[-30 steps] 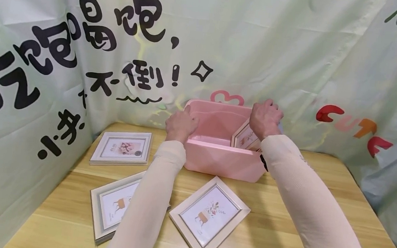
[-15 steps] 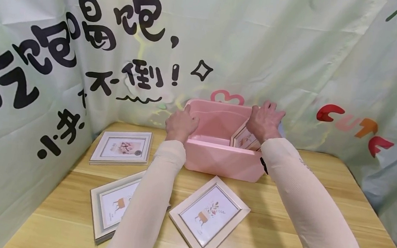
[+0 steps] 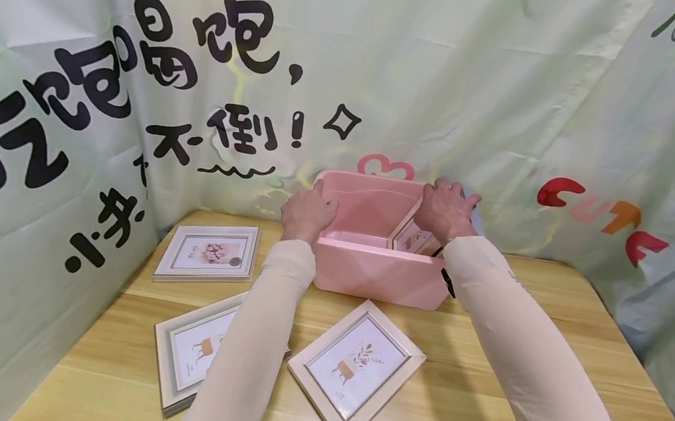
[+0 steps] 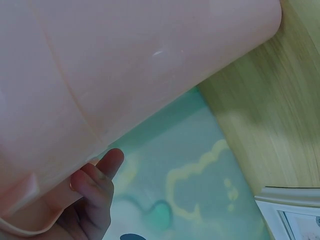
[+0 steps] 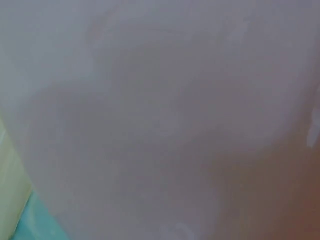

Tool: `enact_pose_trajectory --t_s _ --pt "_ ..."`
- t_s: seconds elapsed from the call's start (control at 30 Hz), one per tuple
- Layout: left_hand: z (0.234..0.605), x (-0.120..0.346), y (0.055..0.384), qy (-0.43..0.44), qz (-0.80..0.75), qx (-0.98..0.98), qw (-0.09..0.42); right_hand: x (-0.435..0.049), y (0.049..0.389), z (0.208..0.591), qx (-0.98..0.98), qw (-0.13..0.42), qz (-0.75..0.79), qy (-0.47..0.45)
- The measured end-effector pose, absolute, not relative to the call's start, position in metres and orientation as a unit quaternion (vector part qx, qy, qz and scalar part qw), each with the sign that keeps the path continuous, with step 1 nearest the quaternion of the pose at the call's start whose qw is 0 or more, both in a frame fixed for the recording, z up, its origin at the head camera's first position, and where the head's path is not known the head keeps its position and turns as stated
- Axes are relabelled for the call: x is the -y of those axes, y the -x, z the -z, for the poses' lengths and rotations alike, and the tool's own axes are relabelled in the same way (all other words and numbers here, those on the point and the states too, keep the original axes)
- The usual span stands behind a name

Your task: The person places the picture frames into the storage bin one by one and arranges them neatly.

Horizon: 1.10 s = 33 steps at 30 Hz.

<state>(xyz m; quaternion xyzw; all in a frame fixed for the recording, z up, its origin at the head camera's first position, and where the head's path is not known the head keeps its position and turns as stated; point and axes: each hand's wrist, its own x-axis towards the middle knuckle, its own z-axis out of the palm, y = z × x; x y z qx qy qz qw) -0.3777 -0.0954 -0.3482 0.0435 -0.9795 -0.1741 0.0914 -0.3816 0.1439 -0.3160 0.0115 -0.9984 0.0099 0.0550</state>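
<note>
A pink plastic bin [image 3: 380, 275] stands at the back of the table, its left end gripped by my left hand [image 3: 308, 213]. In the left wrist view, the fingers [image 4: 102, 187] of that hand curl round the rim from outside. At the bin's right end, my right hand [image 3: 448, 211] holds a light-framed picture frame [image 3: 411, 236], which leans at a slant inside. The hand hides the frame's upper part, and the fingertips reach past the right rim. A blurred, pinkish-grey surface [image 5: 150, 115] fills most of the right wrist view.
Three groups of picture frames lie on the wooden table [image 3: 473, 386]: a white frame [image 3: 208, 253] at the back left, a beige frame [image 3: 192, 352] partly under the left sleeve, and another beige frame [image 3: 356, 373] in front of the bin. A printed curtain [image 3: 436, 77] hangs behind.
My right hand has come down slightly, and its fingers have bent more over the bin's right end. The leaning picture frame has shifted slightly left. My left hand stays put.
</note>
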Motion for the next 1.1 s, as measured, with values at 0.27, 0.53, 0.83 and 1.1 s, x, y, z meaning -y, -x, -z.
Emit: enact_pose_trajectory --t_s 0.27,0.53,0.83,1.1 --pt "0.350 0.095 0.379 -0.038 0.174 0.980 0.095 -0.148 0.384 0.314 0.998 0.044 -0.033 -0.014" --pt "0.349 0.096 0.380 -0.038 0.169 0.980 0.094 -0.146 0.383 0.313 0.999 0.030 -0.020 -0.011" --pt "0.349 0.095 0.379 -0.042 0.172 0.980 0.091 -0.148 0.377 0.308 0.999 0.006 -0.035 -0.025" --pt "0.346 0.095 0.378 -0.049 0.171 0.981 0.079 -0.150 0.352 0.309 0.995 0.038 -0.036 -0.087"
